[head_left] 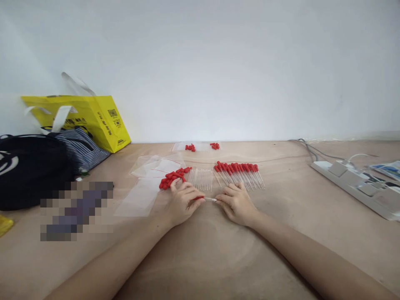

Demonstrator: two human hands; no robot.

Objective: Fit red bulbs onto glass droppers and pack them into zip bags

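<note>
My left hand (183, 204) is closed around a red rubber dropper bulb (199, 198), mostly covered by the fingers. From the other side, my right hand (238, 205) pinches a thin clear glass dropper tube (210, 199), which spans the gap between both hands and meets the bulb at the left fingertips. Just beyond my left hand lies a pile of loose red bulbs (171, 179). Bare glass tubes (201, 180) lie in a row behind the gap. Behind my right hand, several droppers with red bulbs on them (240, 170) lie side by side, tips toward me.
Clear plastic bags (140, 196) lie left of the bulbs. Against the wall is another bag (200, 146) with bulbs and tubes. A yellow bag (103, 121), striped pouch (83, 146) and black bag (34, 175) stand left. A white power strip (350, 183) with cables lies right.
</note>
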